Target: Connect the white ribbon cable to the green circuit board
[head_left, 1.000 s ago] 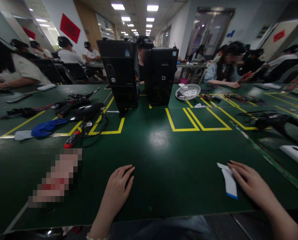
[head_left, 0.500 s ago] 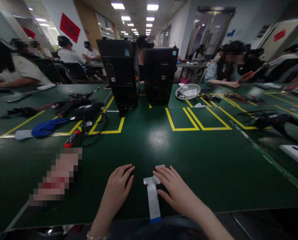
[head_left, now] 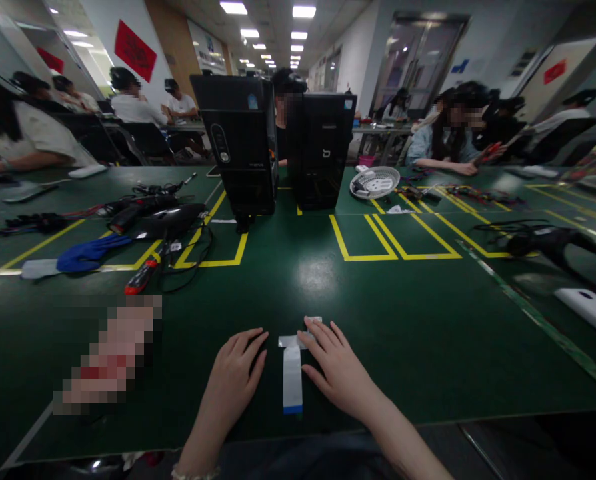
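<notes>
A flat white ribbon cable [head_left: 293, 377] with a blue end lies on the green table in front of me, folded into a T shape at its top. My right hand [head_left: 335, 363] rests over the right part of the fold with its fingers stretched out. Another pale end of the cable shows just past those fingertips; the part between is hidden under them. To the left of the cable, apart from it, my left hand [head_left: 238, 363] lies on the table with its fingers extended and nothing in it.
Two black computer towers [head_left: 235, 147] stand ahead. On the left lie a blue glove [head_left: 91, 253], a red and black screwdriver [head_left: 142, 277] and tangled cables. A white basket [head_left: 375, 183] sits beyond the yellow tape. Farther right is a black object [head_left: 548, 240] with cables. Other people sit around.
My right hand and the ribbon cable have shifted left and away from me, and the cable's long strip has turned straighter. My left hand has stayed put.
</notes>
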